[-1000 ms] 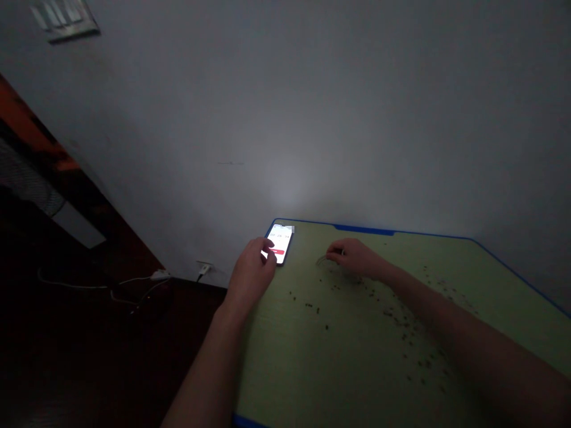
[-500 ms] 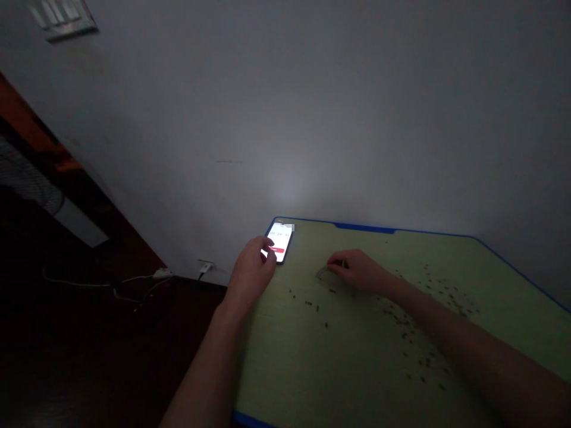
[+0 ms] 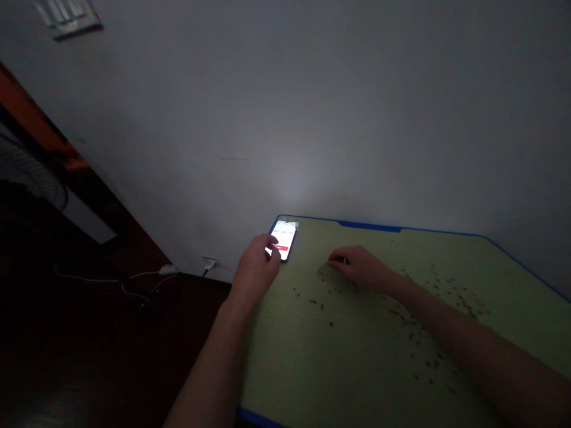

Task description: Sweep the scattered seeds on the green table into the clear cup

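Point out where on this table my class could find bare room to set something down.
The widest bare-looking patch on the green tabletop lies between the left forearm, the near blue edge and the scattered small dark pieces. A smaller gap separates the smartphone from the right hand. Pieces crowd both sides of the right forearm.

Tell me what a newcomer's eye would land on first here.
The lit phone at the green table's far left corner, the brightest thing in a dim room, with the left hand right by it. Next, small dark bits scattered over the tabletop, mostly toward the right. Between them, the right hand's fingers pinch a thin, pale strand, too faint to identify.
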The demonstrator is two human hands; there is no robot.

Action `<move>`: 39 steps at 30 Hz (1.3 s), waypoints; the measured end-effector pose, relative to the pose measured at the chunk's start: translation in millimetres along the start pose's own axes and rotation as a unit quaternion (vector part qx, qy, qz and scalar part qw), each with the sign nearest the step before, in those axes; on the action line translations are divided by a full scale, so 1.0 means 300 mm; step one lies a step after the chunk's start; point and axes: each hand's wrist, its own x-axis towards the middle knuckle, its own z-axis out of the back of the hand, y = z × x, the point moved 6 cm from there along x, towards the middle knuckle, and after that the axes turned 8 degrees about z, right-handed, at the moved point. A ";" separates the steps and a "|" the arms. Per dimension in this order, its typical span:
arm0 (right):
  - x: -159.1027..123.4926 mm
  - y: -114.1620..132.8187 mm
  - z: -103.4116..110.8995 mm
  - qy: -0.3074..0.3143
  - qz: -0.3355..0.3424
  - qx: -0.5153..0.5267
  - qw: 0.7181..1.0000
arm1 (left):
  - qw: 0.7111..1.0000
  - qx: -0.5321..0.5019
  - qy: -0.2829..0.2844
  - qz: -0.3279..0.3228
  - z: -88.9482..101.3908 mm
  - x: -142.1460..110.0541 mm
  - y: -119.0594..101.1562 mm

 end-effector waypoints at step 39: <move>-0.157 0.315 -0.156 0.093 0.097 0.024 0.991 | 0.999 -0.014 -0.024 -0.035 -0.009 -0.001 -0.001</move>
